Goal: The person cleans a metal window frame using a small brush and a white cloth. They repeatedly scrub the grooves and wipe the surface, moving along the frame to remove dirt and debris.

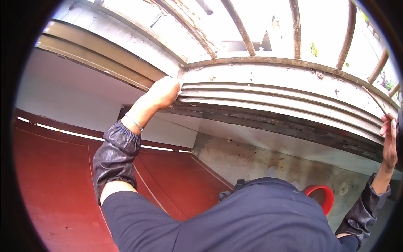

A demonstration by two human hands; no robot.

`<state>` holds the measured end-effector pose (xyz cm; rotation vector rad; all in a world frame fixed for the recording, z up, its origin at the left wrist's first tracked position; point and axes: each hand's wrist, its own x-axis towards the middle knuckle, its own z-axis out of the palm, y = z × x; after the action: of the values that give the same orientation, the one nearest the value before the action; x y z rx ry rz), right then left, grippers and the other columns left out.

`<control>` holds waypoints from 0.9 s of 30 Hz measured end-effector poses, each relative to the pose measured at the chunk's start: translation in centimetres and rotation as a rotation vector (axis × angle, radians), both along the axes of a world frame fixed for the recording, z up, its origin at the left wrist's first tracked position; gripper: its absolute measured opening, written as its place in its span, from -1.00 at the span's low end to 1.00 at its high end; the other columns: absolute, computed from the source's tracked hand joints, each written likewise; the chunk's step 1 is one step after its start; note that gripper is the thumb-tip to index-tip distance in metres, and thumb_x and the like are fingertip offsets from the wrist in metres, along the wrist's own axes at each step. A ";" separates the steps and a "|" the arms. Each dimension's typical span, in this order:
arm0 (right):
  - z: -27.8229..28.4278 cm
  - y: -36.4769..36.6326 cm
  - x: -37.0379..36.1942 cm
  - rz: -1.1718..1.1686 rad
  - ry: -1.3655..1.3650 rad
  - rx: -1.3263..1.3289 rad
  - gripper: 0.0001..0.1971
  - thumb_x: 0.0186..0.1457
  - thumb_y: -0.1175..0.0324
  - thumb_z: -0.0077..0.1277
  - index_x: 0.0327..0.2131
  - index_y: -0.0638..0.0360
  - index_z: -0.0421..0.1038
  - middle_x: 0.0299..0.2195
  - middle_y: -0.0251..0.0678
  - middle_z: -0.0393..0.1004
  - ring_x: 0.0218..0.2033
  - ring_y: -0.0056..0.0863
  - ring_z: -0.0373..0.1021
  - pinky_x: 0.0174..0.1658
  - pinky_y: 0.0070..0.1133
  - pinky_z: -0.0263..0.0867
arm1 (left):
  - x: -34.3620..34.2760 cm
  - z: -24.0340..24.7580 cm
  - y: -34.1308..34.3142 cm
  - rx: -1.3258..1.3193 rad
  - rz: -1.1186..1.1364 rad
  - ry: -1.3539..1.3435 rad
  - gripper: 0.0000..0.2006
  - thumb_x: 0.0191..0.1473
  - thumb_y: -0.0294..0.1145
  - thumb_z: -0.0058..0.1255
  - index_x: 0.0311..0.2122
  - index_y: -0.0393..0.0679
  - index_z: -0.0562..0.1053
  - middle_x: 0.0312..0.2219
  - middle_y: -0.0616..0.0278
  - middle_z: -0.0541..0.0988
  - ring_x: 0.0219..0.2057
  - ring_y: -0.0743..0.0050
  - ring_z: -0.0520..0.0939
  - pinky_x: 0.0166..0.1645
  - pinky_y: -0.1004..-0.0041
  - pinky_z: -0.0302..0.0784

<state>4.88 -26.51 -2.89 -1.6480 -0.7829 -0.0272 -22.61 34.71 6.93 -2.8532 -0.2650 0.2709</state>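
My left hand point(165, 93) is closed at the near left corner of the window track point(268, 93). A small white scrap point(179, 90), perhaps cloth or paper, pokes out beside its fingers against the metal grooves. At the far right end of the sill, my right hand point(390, 140) pinches a thin brown stick point(375, 101). The stick slants up and left over the white ledge outside the track. Dark glossy sleeve covers wrap both forearms, and a grey band circles my left wrist.
Rusty window bars point(296, 29) rise beyond the ledge. A brown sliding frame point(100, 52) lies to the left. Below the sill are a red panelled surface point(54, 180), a stained concrete floor point(252, 157) and a red bucket point(328, 195) near my body.
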 end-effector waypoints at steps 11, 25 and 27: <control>10.6 13.7 -4.2 0.295 0.042 0.059 -0.72 0.20 0.39 -0.30 -0.15 0.40 0.32 -0.33 -0.11 0.46 -0.46 -0.58 0.33 -0.31 -0.68 0.25 | -0.8 -1.5 -7.4 -0.179 -0.238 -0.914 -0.83 -0.17 -0.62 0.00 -0.36 -0.27 0.45 -0.45 0.01 0.50 -0.41 0.11 0.55 -0.30 0.35 0.46; 9.6 48.4 -13.5 1.039 -0.259 -0.289 -0.78 0.11 0.39 -0.06 -0.25 0.36 0.44 -0.42 -0.25 0.49 -0.33 -0.58 0.40 -0.27 -0.62 0.34 | 2.5 -8.3 -10.9 -0.745 -0.457 -1.273 -0.84 -0.25 -0.63 0.04 -0.46 -0.17 0.41 -0.56 0.23 0.40 -0.50 0.24 0.46 -0.40 0.37 0.40; 9.4 50.1 -13.7 0.992 -0.398 -0.419 -0.76 0.11 0.34 -0.05 -0.26 0.35 0.44 -0.42 -0.27 0.51 -0.35 -0.57 0.42 -0.30 -0.61 0.35 | 2.7 -8.3 -10.9 -0.759 -0.464 -1.284 -0.82 -0.29 -0.65 0.06 -0.46 -0.18 0.43 -0.55 0.24 0.45 -0.51 0.26 0.49 -0.41 0.38 0.42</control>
<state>-8.79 23.55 6.47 -1.4753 -1.9451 0.5535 -19.94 23.84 -1.41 -3.1428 0.3716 -1.9199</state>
